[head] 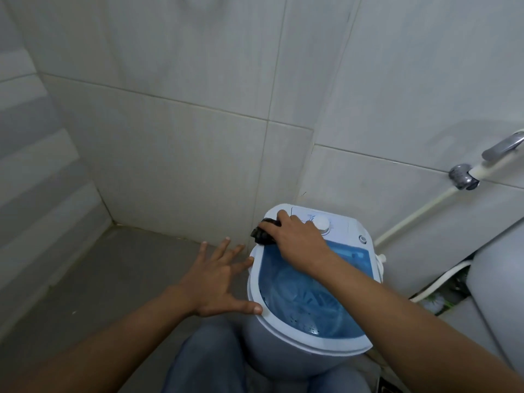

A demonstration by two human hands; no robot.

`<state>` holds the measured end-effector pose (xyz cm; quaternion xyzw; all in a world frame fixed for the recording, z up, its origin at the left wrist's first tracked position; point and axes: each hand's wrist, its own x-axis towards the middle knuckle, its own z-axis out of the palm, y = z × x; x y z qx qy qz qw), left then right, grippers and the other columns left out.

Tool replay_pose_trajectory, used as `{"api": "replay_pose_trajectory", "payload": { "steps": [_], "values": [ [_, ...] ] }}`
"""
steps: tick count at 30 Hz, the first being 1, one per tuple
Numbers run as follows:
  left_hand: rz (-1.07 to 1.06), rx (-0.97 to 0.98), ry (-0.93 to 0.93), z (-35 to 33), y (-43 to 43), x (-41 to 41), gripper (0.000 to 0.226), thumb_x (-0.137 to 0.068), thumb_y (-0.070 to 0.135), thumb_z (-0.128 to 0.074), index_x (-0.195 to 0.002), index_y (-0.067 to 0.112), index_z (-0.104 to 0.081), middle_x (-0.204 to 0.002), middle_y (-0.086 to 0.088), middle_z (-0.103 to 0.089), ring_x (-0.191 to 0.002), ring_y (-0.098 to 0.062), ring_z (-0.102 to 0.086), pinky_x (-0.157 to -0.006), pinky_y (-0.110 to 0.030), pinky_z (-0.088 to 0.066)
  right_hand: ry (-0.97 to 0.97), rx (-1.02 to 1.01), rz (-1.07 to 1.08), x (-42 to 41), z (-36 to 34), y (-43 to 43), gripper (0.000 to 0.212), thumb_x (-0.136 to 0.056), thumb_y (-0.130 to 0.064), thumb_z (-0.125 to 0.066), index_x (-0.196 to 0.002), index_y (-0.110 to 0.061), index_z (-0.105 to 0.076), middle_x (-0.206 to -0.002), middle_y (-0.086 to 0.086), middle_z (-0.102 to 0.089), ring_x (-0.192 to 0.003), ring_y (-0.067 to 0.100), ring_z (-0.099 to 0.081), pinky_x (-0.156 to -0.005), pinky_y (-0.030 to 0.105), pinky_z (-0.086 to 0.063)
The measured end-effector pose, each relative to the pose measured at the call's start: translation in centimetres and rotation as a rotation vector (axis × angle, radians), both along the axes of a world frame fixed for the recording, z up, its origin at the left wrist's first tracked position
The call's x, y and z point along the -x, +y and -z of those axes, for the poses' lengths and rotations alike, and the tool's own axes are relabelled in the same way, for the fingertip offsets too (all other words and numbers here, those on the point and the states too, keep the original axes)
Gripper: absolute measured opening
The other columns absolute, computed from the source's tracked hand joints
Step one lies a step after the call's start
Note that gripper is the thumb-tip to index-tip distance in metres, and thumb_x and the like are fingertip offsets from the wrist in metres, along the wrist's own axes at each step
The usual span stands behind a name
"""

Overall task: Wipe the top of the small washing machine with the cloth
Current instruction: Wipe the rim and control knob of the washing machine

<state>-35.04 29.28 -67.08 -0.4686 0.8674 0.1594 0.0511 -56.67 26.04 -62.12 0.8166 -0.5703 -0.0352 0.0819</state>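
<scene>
A small washing machine [309,282] stands on the floor in the corner of a tiled room, close to the wall. It is white with a see-through blue lid [317,296] and a round white knob [321,223] at the back. The right hand [295,239] lies on the far left part of the machine's top. Its fingers are curled tight around a dark cloth [262,234], which is bunched up and pressed on the white rim there. The left hand [215,276] is flat with its fingers spread wide apart. It holds nothing. Its thumb tip touches the left edge of the rim. A shiny tap [465,177] with a white hose [419,214] is on the wall to the right.
</scene>
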Motion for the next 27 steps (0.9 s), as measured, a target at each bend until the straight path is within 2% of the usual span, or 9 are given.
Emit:
{"api": "replay_pose_trajectory", "payload": {
  "steps": [3,6,11,14,17,19,22,27],
  "values": [
    [-0.010,-0.006,0.002,0.0,0.1,0.0,0.118,-0.062,0.103,-0.032,-0.159,0.040,-0.008,-0.168,0.005,0.005,-0.152,-0.021,0.021,-0.117,-0.063,0.012,0.016,0.013,0.061,-0.6,0.0,-1.8,0.047,-0.095,-0.010,-0.045,-0.139,-0.028,-0.042,-0.126,0.012,-0.041,-0.105,0.034,-0.051,-0.070,0.044,-0.039],
    [-0.009,-0.006,0.004,0.1,0.0,0.0,0.117,-0.062,0.104,-0.030,-0.158,0.041,-0.006,-0.168,0.005,0.006,-0.152,-0.022,0.022,-0.117,-0.064,0.012,0.046,-0.014,0.121,-0.5,-0.2,-3.9,0.051,-0.090,-0.009,-0.055,-0.136,-0.027,-0.043,-0.128,0.011,-0.038,-0.107,0.032,-0.051,-0.074,0.046,-0.044],
    [-0.013,-0.017,0.015,0.1,-0.1,0.0,0.118,-0.062,0.104,-0.033,-0.158,0.041,-0.006,-0.168,0.005,0.006,-0.151,-0.021,0.023,-0.117,-0.065,0.012,0.083,-0.060,0.237,-0.6,-1.3,-7.0,0.053,-0.091,-0.013,-0.059,-0.139,-0.027,-0.043,-0.133,0.011,-0.038,-0.110,0.032,-0.050,-0.075,0.041,-0.039],
    [-0.006,-0.018,0.008,0.0,-0.2,0.0,0.120,-0.060,0.104,-0.031,-0.158,0.040,-0.007,-0.168,0.005,0.006,-0.152,-0.022,0.021,-0.117,-0.065,0.010,-0.051,-0.039,0.334,0.4,-1.7,-7.3,0.056,-0.088,-0.011,-0.061,-0.139,-0.026,-0.044,-0.129,0.011,-0.041,-0.105,0.031,-0.053,-0.073,0.040,-0.044],
    [-0.001,-0.003,0.012,0.2,-0.3,-0.1,0.119,-0.061,0.104,-0.032,-0.158,0.041,-0.007,-0.168,0.005,0.006,-0.152,-0.021,0.021,-0.117,-0.065,0.010,-0.296,-0.013,0.299,1.2,-2.0,-4.6,0.054,-0.094,-0.012,-0.052,-0.142,-0.031,-0.038,-0.121,0.010,-0.043,-0.093,0.031,-0.055,-0.073,0.044,-0.052],
    [0.001,0.005,0.008,0.4,-0.3,-0.1,0.118,-0.062,0.104,-0.033,-0.158,0.041,-0.008,-0.168,0.005,0.007,-0.151,-0.020,0.023,-0.117,-0.064,0.011,-0.368,-0.015,0.262,1.1,-2.3,-1.2,0.048,-0.098,-0.018,-0.048,-0.141,-0.036,-0.036,-0.116,0.007,-0.043,-0.089,0.031,-0.056,-0.071,0.044,-0.052],
    [0.000,0.021,0.014,0.6,-0.1,0.0,0.119,-0.062,0.104,-0.032,-0.159,0.039,-0.008,-0.168,0.006,0.007,-0.152,-0.020,0.022,-0.118,-0.064,0.011,-0.390,-0.056,0.264,-0.5,-1.8,5.2,0.040,-0.101,-0.027,-0.043,-0.139,-0.038,-0.036,-0.118,0.006,-0.043,-0.095,0.032,-0.057,-0.072,0.042,-0.050],
    [-0.007,0.081,0.009,1.0,0.3,0.3,0.133,-0.048,0.109,-0.020,-0.159,0.036,-0.007,-0.169,0.002,0.000,-0.154,-0.024,0.014,-0.118,-0.065,0.005,-0.282,-0.100,0.249,-4.2,0.7,12.0,0.058,-0.092,-0.030,-0.056,-0.145,-0.030,-0.031,-0.125,0.009,-0.039,-0.107,0.032,-0.052,-0.078,0.043,-0.047]
  ]
}}
